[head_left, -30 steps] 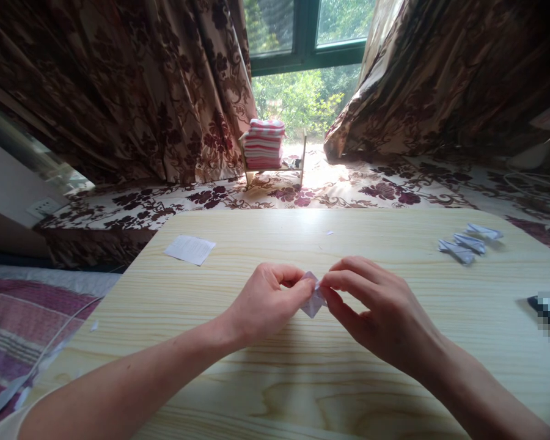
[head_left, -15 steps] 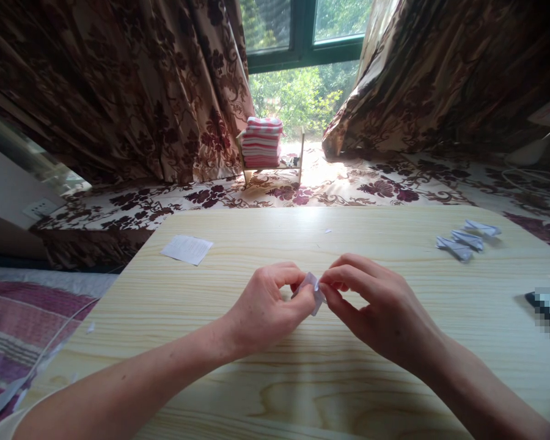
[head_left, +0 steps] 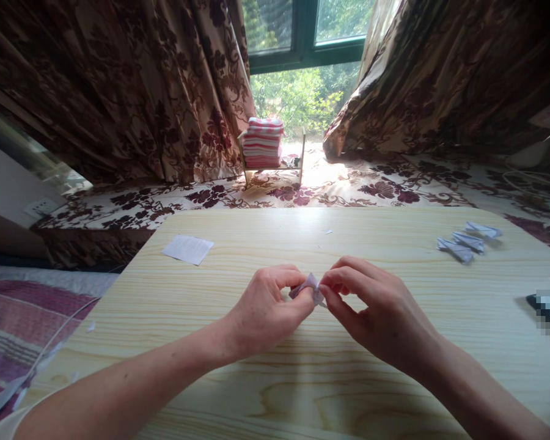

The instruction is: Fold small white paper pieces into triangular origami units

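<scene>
Between my hands, above the middle of the table, is a small folded piece of white paper (head_left: 310, 283). My left hand (head_left: 277, 299) pinches it from the left between thumb and fingers, which cover part of it. My right hand (head_left: 371, 299) grips its right edge with thumb and fingertips. Three folded paper pieces (head_left: 468, 241), pinched at the middle, lie together at the table's far right. A flat sheet of printed paper (head_left: 189, 249) rests at the far left.
The light wood table (head_left: 238, 385) spans the front. A dark-edged, blurred-out device (head_left: 538, 304) lies at its right edge. Small paper scraps (head_left: 329, 231) dot the surface. Behind, a little rack holds folded pink-and-white cloths (head_left: 263, 143) on a flower-patterned ledge beneath the window.
The folded paper has turned a little in my fingers, so a pointed corner now stands up. Both hands have hardly shifted.
</scene>
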